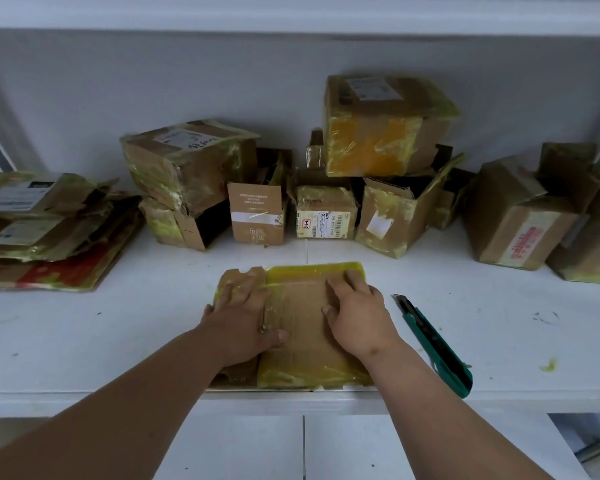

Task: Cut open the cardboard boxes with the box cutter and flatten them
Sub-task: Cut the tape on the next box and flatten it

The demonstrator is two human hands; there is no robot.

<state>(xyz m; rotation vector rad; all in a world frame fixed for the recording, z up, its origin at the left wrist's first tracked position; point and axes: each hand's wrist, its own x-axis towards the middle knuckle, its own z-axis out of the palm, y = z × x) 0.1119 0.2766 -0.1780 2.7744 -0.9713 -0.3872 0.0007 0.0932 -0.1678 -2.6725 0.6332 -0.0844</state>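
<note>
Flat box [302, 327] lies at the near edge of the table [499, 327], centred, yellow tape across its far and near ends. I see both hands on it. Left hand [243, 317]: palm down, fingers straight and spread, pressing the box's left part. Right hand [357, 313]: palm down, fingers straight, pressing the right part; fingertips reach the far taped band. Neither hand grips anything.

Cutter [433, 344]: green handle, lying on the table just right of the box, apart from the right hand, blade end pointing away from me, handle end near the near edge.

Left edge, mid-depth: stack [42, 230] of flattened boxes, labels up, red print on the lowest sheet.

Far edge, against the wall: row of boxes not yet flattened. Left, a taped box [191, 164] tilted on another. Middle, a small plain box [257, 213] and a labelled box [326, 216], both upright. Above right of them, a big box [385, 123] with a yellow face sits on an opened box [392, 216]. Right edge: a tilted box [520, 216] with red print.
</note>
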